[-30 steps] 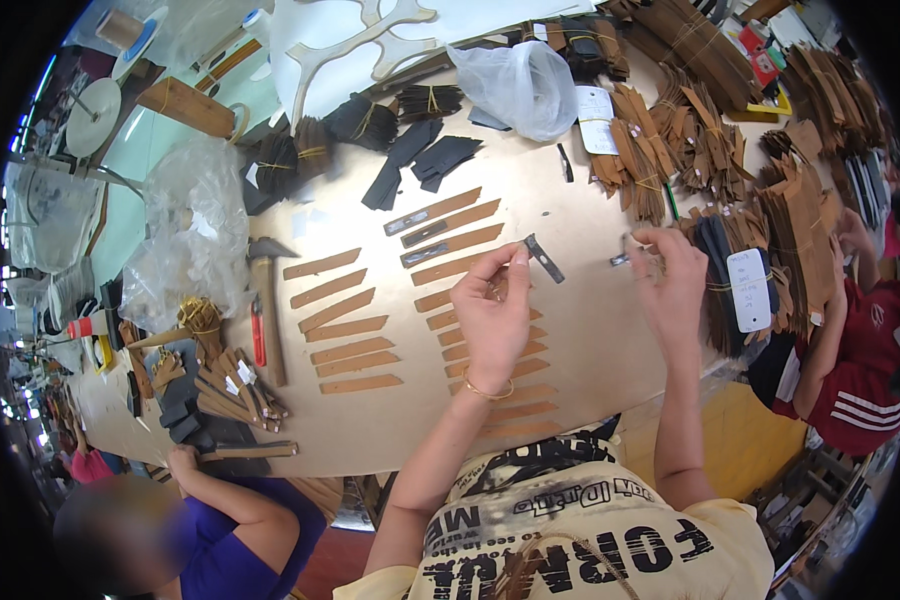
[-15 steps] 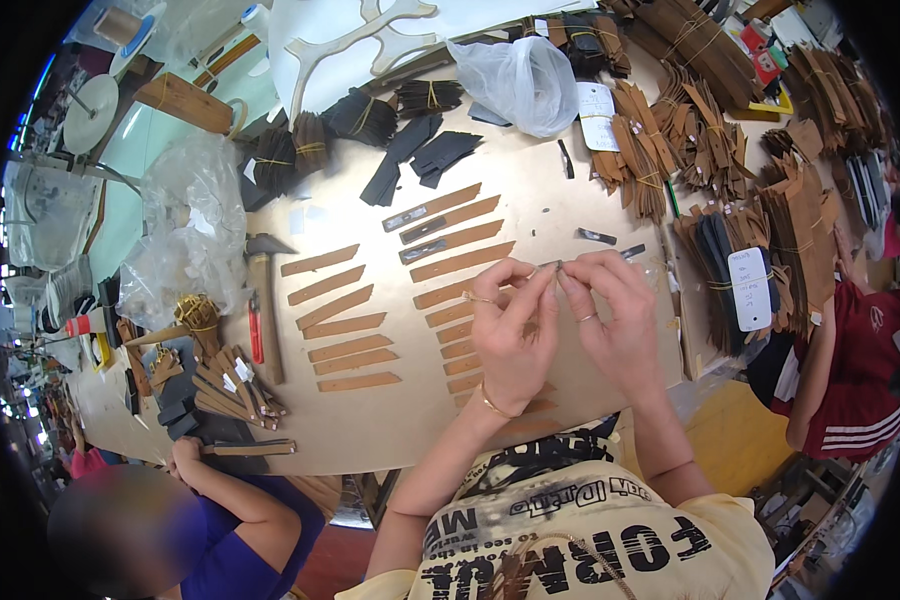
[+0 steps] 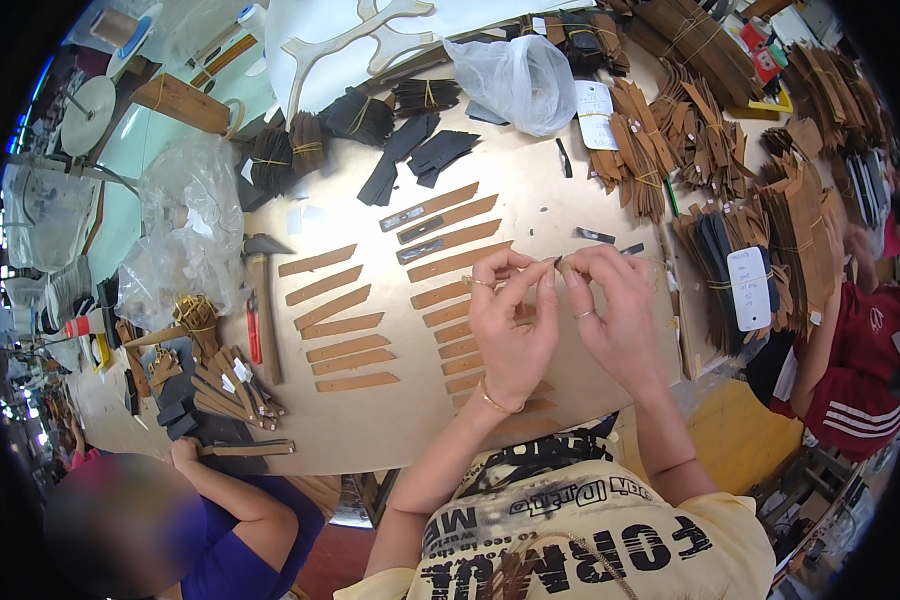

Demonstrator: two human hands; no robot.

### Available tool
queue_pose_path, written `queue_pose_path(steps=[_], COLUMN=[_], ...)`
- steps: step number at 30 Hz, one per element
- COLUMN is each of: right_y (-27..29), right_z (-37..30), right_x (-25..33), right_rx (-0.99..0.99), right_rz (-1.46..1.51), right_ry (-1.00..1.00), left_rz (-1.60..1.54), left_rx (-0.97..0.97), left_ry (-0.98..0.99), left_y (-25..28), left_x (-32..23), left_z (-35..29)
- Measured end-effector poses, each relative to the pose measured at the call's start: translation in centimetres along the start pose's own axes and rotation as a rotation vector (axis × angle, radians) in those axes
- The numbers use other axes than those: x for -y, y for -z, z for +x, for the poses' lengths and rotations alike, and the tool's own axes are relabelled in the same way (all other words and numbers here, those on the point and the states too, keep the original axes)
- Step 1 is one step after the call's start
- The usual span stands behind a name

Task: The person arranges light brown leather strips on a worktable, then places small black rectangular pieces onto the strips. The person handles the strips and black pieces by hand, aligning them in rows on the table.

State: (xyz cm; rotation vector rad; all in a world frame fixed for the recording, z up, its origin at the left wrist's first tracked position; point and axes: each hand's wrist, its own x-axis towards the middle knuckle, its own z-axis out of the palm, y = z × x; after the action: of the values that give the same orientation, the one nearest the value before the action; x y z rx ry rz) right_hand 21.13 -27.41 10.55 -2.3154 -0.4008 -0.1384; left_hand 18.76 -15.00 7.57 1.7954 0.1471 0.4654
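Note:
My left hand [image 3: 515, 325] and my right hand [image 3: 615, 315] meet over the table, thumbs and forefingers pinching a small dark piece [image 3: 558, 262] between them. Its kind is too small to make out. Under and beside my left hand runs a column of brown leather strips [image 3: 462, 262], partly covered by that hand. Black pieces [image 3: 428, 247] lie on several of the upper strips. Farther left is a second column of brown strips [image 3: 350, 356]. Just beyond my right hand lie two short black strips [image 3: 595, 235].
A hammer [image 3: 262, 335] and a red-handled tool [image 3: 253, 330] lie left of the strips. Bundled black pieces [image 3: 360, 118], a clear plastic bag [image 3: 520, 85] and tied brown leather bundles [image 3: 635, 150] line the far side. Co-workers sit at lower left, one hand [image 3: 185, 452] on the table, and far right.
My hands stay nearly in place, fingertips shifting slightly around the small dark piece, which shows a little more. The co-worker at far right has moved their arms.

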Motion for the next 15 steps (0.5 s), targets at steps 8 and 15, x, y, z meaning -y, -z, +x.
queue_pose_path(steps=[8,15], right_y=[0.7,2.5], right_z=[-0.6,0.1], right_x=[-2.8,-8.5], right_rx=[-0.123,-0.188], right_rz=[-0.112,-0.544], right_ry=[-0.129,-0.335], left_rz=[-0.217,-0.611], left_rx=[-0.131,-0.213], left_ry=[0.248,0.568], left_y=[1.7,7.1], left_x=[1.0,2.2], left_z=[0.1,0.2])
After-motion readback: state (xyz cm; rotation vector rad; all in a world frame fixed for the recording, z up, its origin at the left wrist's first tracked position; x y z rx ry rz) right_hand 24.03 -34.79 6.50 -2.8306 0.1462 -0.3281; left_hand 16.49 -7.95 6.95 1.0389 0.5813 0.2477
